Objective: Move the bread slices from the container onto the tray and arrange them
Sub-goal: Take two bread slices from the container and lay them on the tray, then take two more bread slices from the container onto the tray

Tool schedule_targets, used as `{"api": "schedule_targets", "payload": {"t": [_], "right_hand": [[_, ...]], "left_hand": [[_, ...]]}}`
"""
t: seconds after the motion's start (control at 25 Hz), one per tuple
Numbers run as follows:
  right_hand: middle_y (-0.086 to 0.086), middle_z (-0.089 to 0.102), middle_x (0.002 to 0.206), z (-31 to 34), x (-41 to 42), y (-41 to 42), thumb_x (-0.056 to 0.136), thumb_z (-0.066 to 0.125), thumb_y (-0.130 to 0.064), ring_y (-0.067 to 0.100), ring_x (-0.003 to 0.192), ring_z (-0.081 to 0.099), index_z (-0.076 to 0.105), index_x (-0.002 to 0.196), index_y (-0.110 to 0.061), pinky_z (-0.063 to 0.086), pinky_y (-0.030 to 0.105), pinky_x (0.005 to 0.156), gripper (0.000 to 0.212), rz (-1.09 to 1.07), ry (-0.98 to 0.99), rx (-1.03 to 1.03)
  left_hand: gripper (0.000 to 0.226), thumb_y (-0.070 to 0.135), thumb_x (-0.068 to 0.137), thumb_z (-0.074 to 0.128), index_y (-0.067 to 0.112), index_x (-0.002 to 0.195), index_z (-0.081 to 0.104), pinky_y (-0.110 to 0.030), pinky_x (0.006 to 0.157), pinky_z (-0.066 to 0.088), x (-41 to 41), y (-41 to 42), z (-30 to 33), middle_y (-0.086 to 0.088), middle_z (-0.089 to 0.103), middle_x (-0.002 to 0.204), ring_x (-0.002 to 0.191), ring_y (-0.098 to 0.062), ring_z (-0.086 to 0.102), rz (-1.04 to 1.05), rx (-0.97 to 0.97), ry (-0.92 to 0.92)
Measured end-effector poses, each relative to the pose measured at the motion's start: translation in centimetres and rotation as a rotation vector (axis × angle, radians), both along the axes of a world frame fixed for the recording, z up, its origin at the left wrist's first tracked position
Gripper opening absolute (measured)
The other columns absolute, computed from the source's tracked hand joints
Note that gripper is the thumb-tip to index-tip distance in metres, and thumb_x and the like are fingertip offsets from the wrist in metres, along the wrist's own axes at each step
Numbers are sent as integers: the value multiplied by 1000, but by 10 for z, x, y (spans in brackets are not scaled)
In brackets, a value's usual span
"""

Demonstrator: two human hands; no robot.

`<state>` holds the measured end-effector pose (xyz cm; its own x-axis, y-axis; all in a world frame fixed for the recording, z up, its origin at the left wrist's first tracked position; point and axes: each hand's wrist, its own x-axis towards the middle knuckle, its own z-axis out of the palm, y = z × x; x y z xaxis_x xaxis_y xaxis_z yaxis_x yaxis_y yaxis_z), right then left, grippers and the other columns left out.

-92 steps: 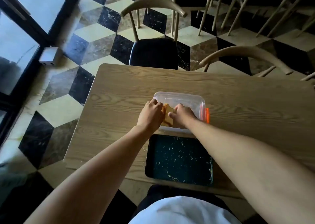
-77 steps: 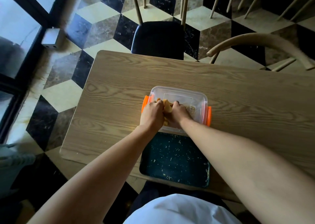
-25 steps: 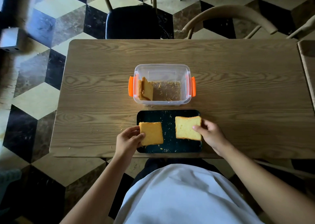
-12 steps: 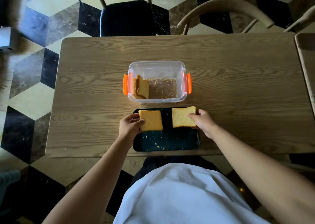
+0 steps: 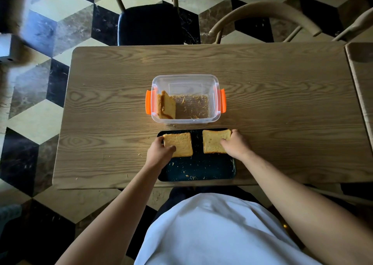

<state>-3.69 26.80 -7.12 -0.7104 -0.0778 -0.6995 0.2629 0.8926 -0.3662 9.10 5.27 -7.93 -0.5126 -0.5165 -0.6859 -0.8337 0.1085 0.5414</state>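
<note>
A dark tray (image 5: 201, 170) lies at the table's near edge. Two bread slices rest flat at its far end. My left hand (image 5: 159, 153) grips the left slice (image 5: 179, 143) at its left edge, thumb on top. On the other side, my right hand (image 5: 236, 144) holds the right slice (image 5: 214, 140) by its right edge. Behind the tray stands a clear container (image 5: 185, 79) with orange clips. Inside it, upright slices (image 5: 166, 108) lean against the left wall, and crumbs cover its floor.
The wooden table (image 5: 282, 103) holds crumbs near the tray. A black-seated chair (image 5: 149, 24) stands at the far side, with a curved wooden chair back (image 5: 262, 10) to its right. A second table's edge (image 5: 361, 79) shows at the right.
Both hands lifted slices out of the container, brought them down to the tray, then slid them from the tray's middle to its far end, next to the container.
</note>
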Motion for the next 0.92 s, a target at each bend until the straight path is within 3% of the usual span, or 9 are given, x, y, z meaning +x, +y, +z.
{"api": "schedule_targets", "payload": {"t": [0.12,0.24,0.36,0.48,0.56,0.64,0.76,0.92], "right_hand": [[22,52,139,6,-2,-3,93,58,-36,37,122,54,24,151,-2,47,35,88,75,115,58,114],[24,50,142,14,-5,-5,93,59,-37,37,127,52,23,152,-2,47,36,94,78,176,56,156],[23,53,138,23,-7,-5,93,58,-39,36,121,57,28,150,0,47,31,83,75,213,54,173],[16,64,124,34,-10,-4,91,57,-40,30,100,64,49,136,-4,45,28,72,58,301,72,183],[8,70,108,45,-12,-9,89,58,-39,22,87,65,65,115,-10,53,33,73,39,369,87,105],[1,73,97,56,-14,-22,89,59,-35,16,81,67,71,103,-16,57,35,73,27,428,94,-62],[-8,73,82,75,-19,-51,90,60,-32,7,73,70,72,100,-23,59,31,70,18,459,110,-342],[-4,75,75,84,-34,-91,88,61,-26,2,65,71,72,95,-23,55,22,65,14,384,148,-493]], "left_hand": [[63,21,81,70,15,140,48,-35,74,55,2,0,2,-8,66,121,96,-24,66,-17,2,4],[53,20,80,68,19,131,52,-42,80,58,4,-2,5,-2,70,106,91,-22,69,-8,29,19],[54,22,81,68,19,133,52,-29,61,49,5,-4,12,15,60,85,79,-13,65,-13,14,9],[45,22,83,67,14,126,60,-31,70,53,6,-10,23,5,70,96,87,-18,68,-32,12,8],[38,20,85,67,8,121,66,-38,78,57,3,-15,33,-6,74,104,94,-25,71,-68,25,49],[26,15,87,66,7,112,70,-45,83,59,-3,-21,50,-10,77,97,92,-28,74,-58,122,131],[13,10,90,66,11,102,72,-42,84,62,-21,-34,82,-14,77,95,92,-29,75,-55,217,272],[26,5,89,68,0,114,69,-39,88,60,-55,-45,110,-21,75,104,96,-30,73,25,214,397]]}}
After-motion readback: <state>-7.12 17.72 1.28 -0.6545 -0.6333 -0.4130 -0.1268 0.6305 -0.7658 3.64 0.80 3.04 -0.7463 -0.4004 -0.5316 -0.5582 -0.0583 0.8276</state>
